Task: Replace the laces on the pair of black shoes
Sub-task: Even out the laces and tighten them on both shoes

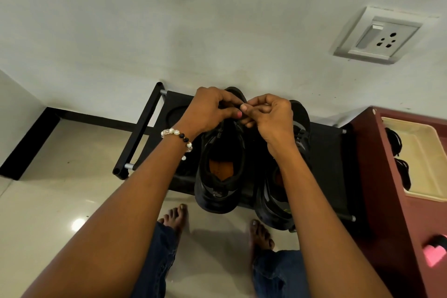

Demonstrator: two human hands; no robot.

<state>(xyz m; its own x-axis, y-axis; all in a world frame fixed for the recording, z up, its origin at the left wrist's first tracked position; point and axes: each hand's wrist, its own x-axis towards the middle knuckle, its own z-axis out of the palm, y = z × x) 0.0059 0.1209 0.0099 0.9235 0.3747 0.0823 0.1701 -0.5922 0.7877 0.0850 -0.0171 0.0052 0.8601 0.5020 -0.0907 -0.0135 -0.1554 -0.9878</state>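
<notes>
Two black shoes stand side by side on a low black rack (333, 164), toes toward the wall. The left shoe (221, 172) shows an orange insole; the right shoe (278, 203) is partly hidden under my right forearm. My left hand (210, 110) and my right hand (271, 116) meet over the front of the left shoe. Their fingertips pinch a thin black lace (242, 106) between them. Most of the lace is hidden by the fingers.
A maroon cabinet (387, 176) stands at the right, with a cream tray (425, 152) holding dark coiled laces (394, 143). A pink object (435, 251) lies lower on it. A wall socket (377, 36) is up right. My bare feet stand on the glossy floor (60, 201).
</notes>
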